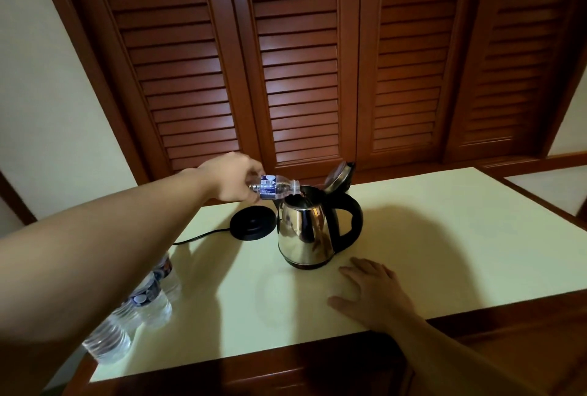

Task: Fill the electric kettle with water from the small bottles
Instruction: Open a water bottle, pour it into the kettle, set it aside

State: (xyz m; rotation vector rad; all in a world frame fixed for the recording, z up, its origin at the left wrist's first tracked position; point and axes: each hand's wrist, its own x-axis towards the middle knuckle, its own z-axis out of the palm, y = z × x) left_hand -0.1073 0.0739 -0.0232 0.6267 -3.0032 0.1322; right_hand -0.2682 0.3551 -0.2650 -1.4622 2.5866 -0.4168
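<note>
Fingers (254, 195) of left hand (230, 178): closed round small bottle (274, 186), held nearly level, mouth at open top of electric kettle (306, 233); fingers of right hand (370, 292): spread flat on tabletop (444, 236), holding nothing, just beside kettle. Kettle: steel, black handle, lid (338, 178) tipped up, standing on tabletop off its base (252, 224); base: black, corded, just left of kettle. Further bottles (139, 313): clustered at near left edge, partly under left forearm. Backdrop: louvred wooden doors (301, 62).
</note>
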